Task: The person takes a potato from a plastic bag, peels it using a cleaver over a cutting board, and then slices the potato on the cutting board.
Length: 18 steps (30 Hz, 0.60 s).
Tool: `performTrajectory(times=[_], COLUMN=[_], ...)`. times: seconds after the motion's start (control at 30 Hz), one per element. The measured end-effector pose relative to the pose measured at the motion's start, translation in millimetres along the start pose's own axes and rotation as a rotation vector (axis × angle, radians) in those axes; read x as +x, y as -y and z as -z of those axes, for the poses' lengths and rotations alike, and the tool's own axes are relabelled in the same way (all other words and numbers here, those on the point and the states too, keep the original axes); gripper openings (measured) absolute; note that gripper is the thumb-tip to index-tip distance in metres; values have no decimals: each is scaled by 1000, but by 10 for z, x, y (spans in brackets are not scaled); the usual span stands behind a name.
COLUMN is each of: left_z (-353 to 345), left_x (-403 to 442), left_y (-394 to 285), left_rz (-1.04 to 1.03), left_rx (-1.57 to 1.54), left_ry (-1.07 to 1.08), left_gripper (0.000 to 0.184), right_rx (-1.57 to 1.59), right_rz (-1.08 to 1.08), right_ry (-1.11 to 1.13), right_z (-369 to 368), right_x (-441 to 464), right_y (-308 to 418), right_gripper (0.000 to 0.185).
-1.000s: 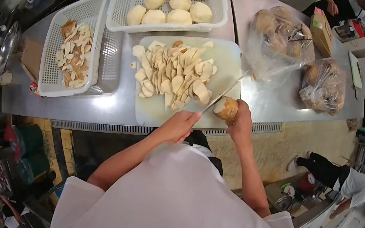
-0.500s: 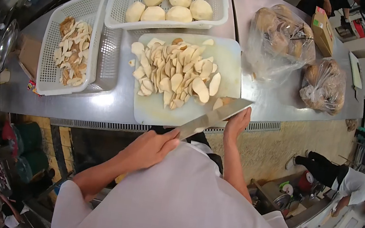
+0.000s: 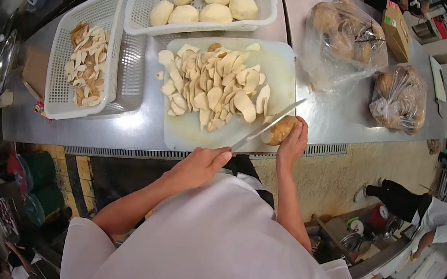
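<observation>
My left hand (image 3: 199,166) is closed around the handle of a large kitchen knife (image 3: 251,137), its blade slanting up to the right. In my right hand (image 3: 292,144) is a brown-skinned potato (image 3: 281,131), held over the right front part of the cutting board (image 3: 186,138). The knife's blade lies against the left side of the potato, where a pale cut patch shows. A heap of pale slices and peelings (image 3: 214,87) covers the middle of the board, left of the knife.
Behind the board stands a white basket (image 3: 194,28) of peeled potatoes (image 3: 215,13). A second white basket (image 3: 110,65) at left holds peelings. To the right are plastic bags of brown tubers (image 3: 346,36) (image 3: 400,99) and a cardboard box (image 3: 396,29). Another person (image 3: 437,220) bends at far right.
The knife has turned from lying broad over the potato to edge-on beside it, its tip now farther back. The potato shows more plainly in my right hand.
</observation>
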<state>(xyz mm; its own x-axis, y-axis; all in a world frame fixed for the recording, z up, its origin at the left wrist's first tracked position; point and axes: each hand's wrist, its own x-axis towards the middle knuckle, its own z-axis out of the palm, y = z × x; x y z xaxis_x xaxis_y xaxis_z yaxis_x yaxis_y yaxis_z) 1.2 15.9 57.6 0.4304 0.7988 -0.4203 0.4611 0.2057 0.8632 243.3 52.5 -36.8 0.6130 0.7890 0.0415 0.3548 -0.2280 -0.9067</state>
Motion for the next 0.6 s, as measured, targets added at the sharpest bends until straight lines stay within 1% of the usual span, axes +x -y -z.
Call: performTrajectory(times=[0.03,0.07,0.1,0.13,0.17,0.2,0.27,0.3,0.37,0.4,0.43,0.47,0.5,0.53,0.57,0.6], left_z=[18,11,-42,-104,-182,-273,-268,-210,-81,-38,2,36,80,161,251,293], left_x=[34,163,366,545,702,838,857,726,441,239,49,-119,-262,-392,-515,-565], left_y=[-1,3,26,72,173,309,312,190,5,-28,-60,-88,-129,-240,-376,-442], left_rz=[77,72,190,307,298,294,280,259,238,102,-35,-108,-181,-173,-16,139], left_rx=[-48,-46,-139,-232,-235,-300,-364,-306,-245,-139,-34,-3,29,29,82,134], left_ry=[53,52,114,174,167,146,124,123,118,55,-5,-36,-69,-66,31,127], left_gripper=[54,54,54,54,54,54,54,53,53,49,46,41,37,37,36,36], right_rx=[-14,-25,-24,-6,12,12,145,141,231,230,204,176,173,147,120,111], right_rz=[9,22,28,11,-4,6,-63,-61,-354,-363,-317,-269,-277,-237,-197,-146], right_ry=[23,45,43,117,194,201,261,263,204,204,147,92,93,99,103,43], right_z=[5,12,35,54,67,76,81,81,14,-25,-64,-82,-79,-73,-72,-105], right_x=[28,66,94,126,162,185,240,233,223,197,176,163,154,150,142,110], right_y=[-10,-10,-22,-40,-37,-32,-8,-9,-42,-96,-153,-194,-227,-259,-283,-242], right_gripper=[40,40,40,40,41,41,40,40,45,45,46,47,47,47,46,44])
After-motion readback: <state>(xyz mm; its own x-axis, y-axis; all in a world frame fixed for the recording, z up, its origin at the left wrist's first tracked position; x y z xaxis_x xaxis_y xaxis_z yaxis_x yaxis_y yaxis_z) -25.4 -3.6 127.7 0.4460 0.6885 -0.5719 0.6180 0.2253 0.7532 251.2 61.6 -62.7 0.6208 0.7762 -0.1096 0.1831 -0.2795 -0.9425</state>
